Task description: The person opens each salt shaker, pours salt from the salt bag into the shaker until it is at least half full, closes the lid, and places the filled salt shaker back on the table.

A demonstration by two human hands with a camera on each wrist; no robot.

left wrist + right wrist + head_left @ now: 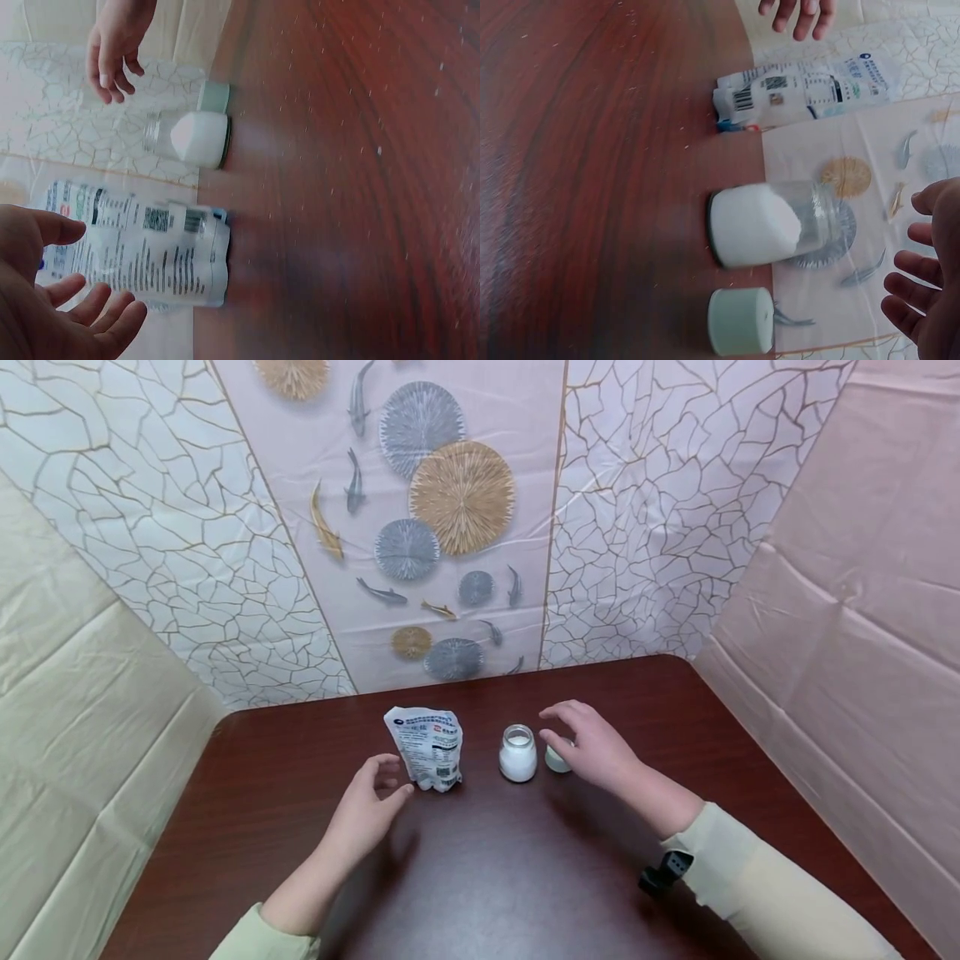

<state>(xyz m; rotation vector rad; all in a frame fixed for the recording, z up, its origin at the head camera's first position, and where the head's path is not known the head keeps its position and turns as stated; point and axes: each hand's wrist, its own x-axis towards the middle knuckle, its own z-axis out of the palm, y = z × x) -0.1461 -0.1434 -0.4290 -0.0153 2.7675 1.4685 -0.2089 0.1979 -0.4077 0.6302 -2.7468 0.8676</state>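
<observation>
A printed white pouch [431, 748] stands upright on the table, its label and barcode facing me. My left hand [369, 803] is beside its left edge, fingers loosely bent and apart with nothing in them. To the right of the pouch stands a lidless glass jar [518, 755], partly filled with white powder heaped to one side. A pale green cap [740, 321] sits on the table just right of the jar. Over that cap hovers my right hand [592, 745], fingers relaxed and holding nothing; it partly covers the cap in the head view.
The dark red-brown table [480, 877] has a glossy top. Patterned cloth [450, 610] hangs behind its far edge, and creased plain cloth [847, 602] stands along the right side. A small black device [666, 872] is strapped at the right sleeve.
</observation>
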